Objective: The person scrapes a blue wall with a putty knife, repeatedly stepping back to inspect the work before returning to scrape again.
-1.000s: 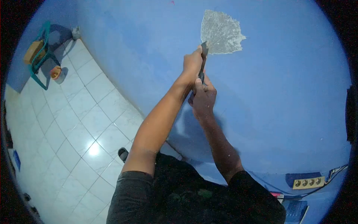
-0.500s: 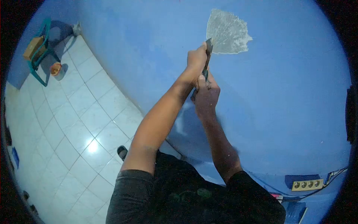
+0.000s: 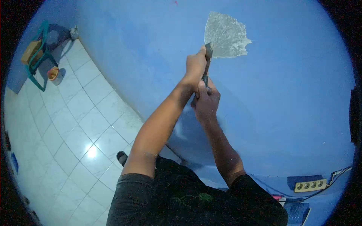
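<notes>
Both hands grip one long, narrow scraper (image 3: 208, 52) with a dark blade and dark handle. My left hand (image 3: 195, 64) is closed around its upper part, just below the tip. Lower down, my right hand (image 3: 207, 101) wraps round the handle end. The scraper's tip lies at the lower left edge of a bare grey patch (image 3: 226, 35) with ragged edges in the blue painted wall (image 3: 271, 94). Fingers cover much of the tool's middle.
On the white tiled floor (image 3: 77, 120) at left stand a green chair (image 3: 42, 62) with a cardboard box (image 3: 32, 52) and a small bucket (image 3: 55, 76). A power strip (image 3: 310, 185) with a cable sits low at right. A sandalled foot (image 3: 121, 158) shows below my left arm.
The whole view has shifted slightly, so the patch and hands appear a little lower and further left. Both hands keep their grip on the scraper, its tip still at the patch's edge.
</notes>
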Tool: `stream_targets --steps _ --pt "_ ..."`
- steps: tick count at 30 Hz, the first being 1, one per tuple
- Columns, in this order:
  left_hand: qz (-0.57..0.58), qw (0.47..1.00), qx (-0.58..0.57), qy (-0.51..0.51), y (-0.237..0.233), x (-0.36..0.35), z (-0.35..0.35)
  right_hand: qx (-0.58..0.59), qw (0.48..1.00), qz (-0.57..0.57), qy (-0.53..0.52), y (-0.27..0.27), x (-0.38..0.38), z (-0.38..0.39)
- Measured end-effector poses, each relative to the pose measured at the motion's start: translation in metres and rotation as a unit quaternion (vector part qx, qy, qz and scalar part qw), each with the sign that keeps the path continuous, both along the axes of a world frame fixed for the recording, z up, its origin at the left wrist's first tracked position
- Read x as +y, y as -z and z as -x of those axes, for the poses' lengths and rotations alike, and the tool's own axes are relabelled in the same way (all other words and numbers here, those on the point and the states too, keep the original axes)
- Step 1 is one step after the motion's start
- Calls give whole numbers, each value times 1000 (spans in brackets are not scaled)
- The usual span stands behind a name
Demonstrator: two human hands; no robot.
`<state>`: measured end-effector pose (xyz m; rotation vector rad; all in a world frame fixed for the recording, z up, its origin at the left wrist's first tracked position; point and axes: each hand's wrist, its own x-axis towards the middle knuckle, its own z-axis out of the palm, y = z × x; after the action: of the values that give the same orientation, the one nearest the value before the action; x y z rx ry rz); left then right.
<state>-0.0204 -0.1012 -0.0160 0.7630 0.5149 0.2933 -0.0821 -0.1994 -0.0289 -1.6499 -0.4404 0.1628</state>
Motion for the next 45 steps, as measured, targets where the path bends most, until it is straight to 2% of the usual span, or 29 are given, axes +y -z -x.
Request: stream_targets --steps 2,4,5,6,8,10,12,13,14,16,18,19,20,22,24,25,27,28,29,31,32,34,36,40,42,43,44,45 --pt "-4 1000 3 12 6 -4 5 -1 1000 6 16 11 -9 0" --pt "-101 993 -23 -57 13 -7 -9 -19 1000 4 15 12 -4 -10" --pt "-88 993 -15 -81 9 -5 -9 -43 999 13 -1 12 -4 -12" --pt "-89 993 -14 -80 8 -2 -9 -66 997 23 -17 12 -4 -13" --pt "-98 995 6 17 8 10 -3 -62 998 25 -21 10 5 -12" --pt "-65 998 7 4 11 0 -2 -56 998 27 -17 15 -2 -6" --pt "-119 985 -7 -123 19 -10 -18 -75 997 3 -8 15 -8 -13" --pt "-124 985 -13 -120 17 -9 -23 -84 996 -7 -3 9 -8 -15" --pt "-80 992 -15 -101 7 -2 -18 -30 998 48 6 -10 0 -10" --pt "15 998 -4 -56 -3 4 -5 33 994 105 24 -12 -5 -11" --pt "-14 998 14 -51 2 1 -6 -101 984 145 14 4 -9 -20" --pt "-114 990 9 -88 13 -7 -8 -150 977 154 9 8 -8 -23" --pt "-213 969 7 -122 16 -11 -8 -126 985 119 9 8 -11 -15" --pt "-198 973 37 -112 21 -7 -21 -100 991 85 10 5 -10 -15" --pt "-43 994 26 -92 2 3 -13 -76 995 56 -22 -7 -3 -20" --pt "-31 995 36 -92 -12 6 -1 -67 996 44 -30 -10 -3 -24" --pt "-14 996 11 -82 -4 2 5 -278 941 179 -69 -7 -7 -34" --pt "12 997 -17 -77 1 1 8 -281 945 158 -60 -5 -13 -33" --pt "14 998 -36 -51 16 -5 18 -171 972 148 -69 2 -26 -21" --pt "-1 999 -45 7 63 -25 49 -6 989 122 -87 25 -53 7" --pt "-3 1000 16 16 91 -37 66 51 988 110 -96 42 -67 26" --pt "32 993 66 95 139 -53 105 184 968 151 -82 92 -91 55" --pt "-18 989 114 94 175 -63 128 263 960 74 -55 122 -98 88" --pt "-133 979 82 129 155 -42 145 315 948 -28 -21 135 -77 114" --pt "-243 959 14 142 110 -26 139 222 973 -56 -40 108 -63 112" --pt "-270 951 0 151 95 -21 133 171 981 -76 -44 97 -59 109" --pt "-297 942 -16 158 79 -15 124 171 981 -84 -41 78 -55 103" --pt "-334 928 -54 158 47 -8 111 106 990 -87 -29 53 -47 94"
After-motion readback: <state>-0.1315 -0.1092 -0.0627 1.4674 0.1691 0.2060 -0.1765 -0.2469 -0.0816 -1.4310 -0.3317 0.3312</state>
